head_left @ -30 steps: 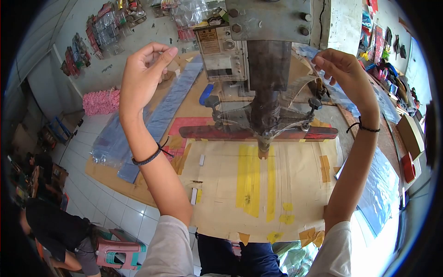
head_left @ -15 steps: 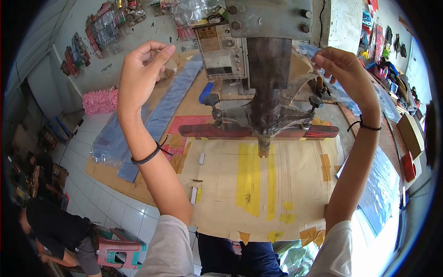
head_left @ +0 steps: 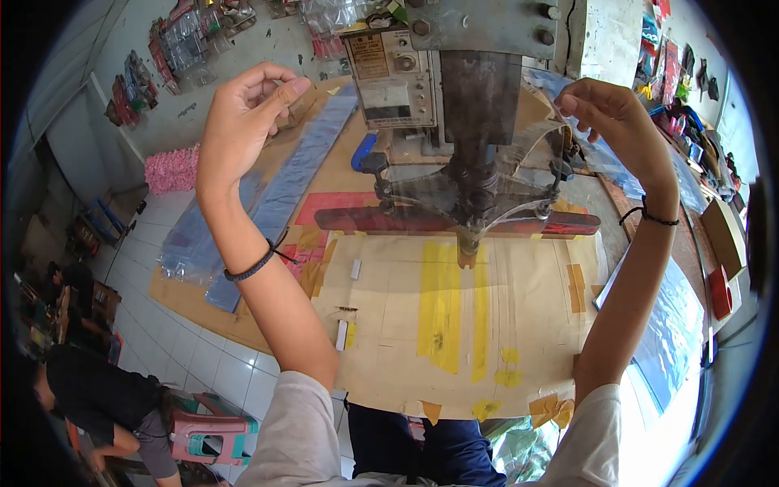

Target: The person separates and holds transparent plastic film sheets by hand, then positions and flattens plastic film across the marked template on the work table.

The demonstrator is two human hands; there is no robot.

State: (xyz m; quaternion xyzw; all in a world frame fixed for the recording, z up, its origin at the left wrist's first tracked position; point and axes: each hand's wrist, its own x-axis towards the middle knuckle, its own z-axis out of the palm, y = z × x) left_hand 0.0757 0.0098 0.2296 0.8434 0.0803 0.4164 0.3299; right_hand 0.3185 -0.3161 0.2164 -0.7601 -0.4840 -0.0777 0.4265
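Observation:
My left hand (head_left: 243,122) is raised left of the press, thumb and fingers curled into a pinch. Opposite it, my right hand (head_left: 613,122) is raised at the press's right side, fingers bent in against the thumb. Whatever they grip is too faint to make out. A hazy, see-through film (head_left: 535,150) with a curved edge shows in front of the press, near my right hand; its link to my hands is unclear. Between my arms, the press head (head_left: 471,174) stands over a long reddish bar (head_left: 572,224). Below lies a tan board (head_left: 389,316) with yellow tape (head_left: 442,325).
A control box (head_left: 393,81) stands behind the press. Bluish clear plastic sheets (head_left: 304,174) lie at left, with more plastic sheets (head_left: 661,333) at right. Pink packing (head_left: 172,172) sits at far left. A person in black (head_left: 97,398) bends near a pink stool (head_left: 211,430).
Both hands have moved slightly outward, the left also a little up. The view has shifted a little, so the press and board appear higher. Finger shapes stay the same.

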